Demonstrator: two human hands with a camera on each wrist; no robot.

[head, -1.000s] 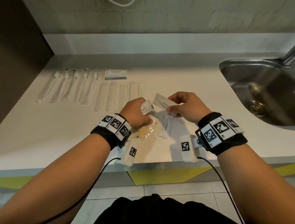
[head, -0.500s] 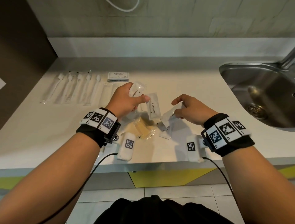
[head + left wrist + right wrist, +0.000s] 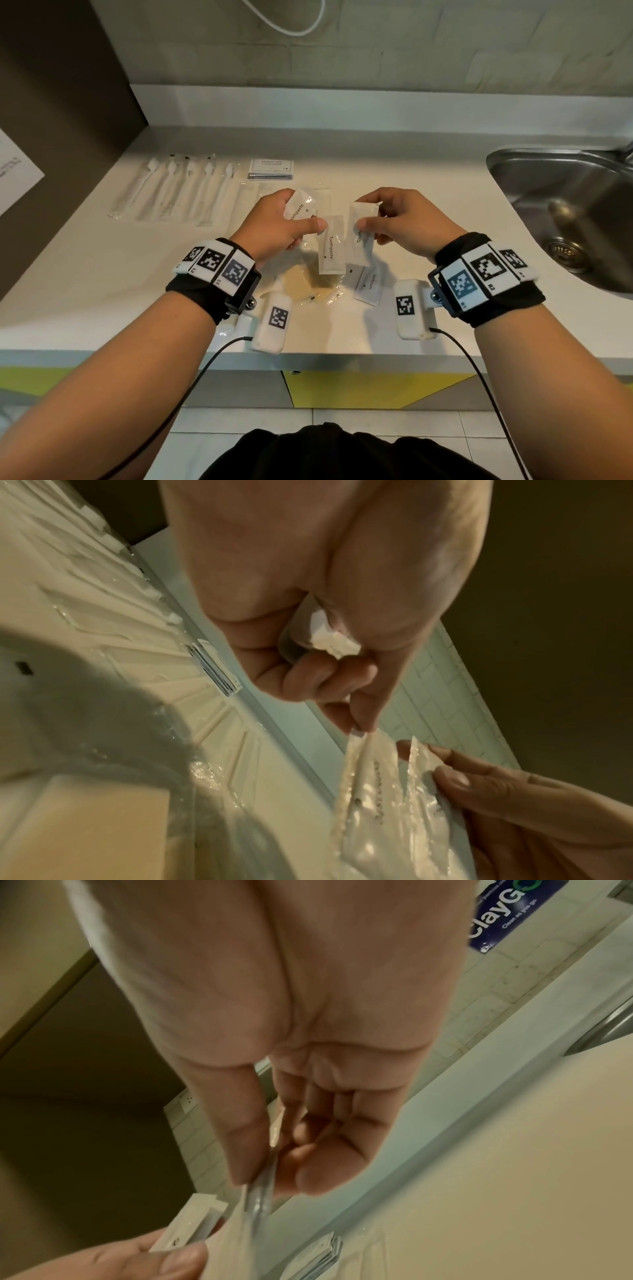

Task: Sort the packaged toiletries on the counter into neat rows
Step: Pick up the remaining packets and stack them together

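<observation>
Above the counter (image 3: 428, 178), both hands' grips pinch toothpaste sachets: left hand (image 3: 274, 224) two, right hand (image 3: 399, 219) one.

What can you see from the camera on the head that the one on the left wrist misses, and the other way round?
Only the head view shows the sink, the loose toothpaste sachet lying on the counter, and the wrist bands. Only the left wrist view shows the underside of the left hand, with a sachet tucked under its curled fingers. Both show the row of wrapped toothbrushes, the shampoo sachet stack, and the two hands, left and right, each pinching toothpaste sachets close together.
</observation>
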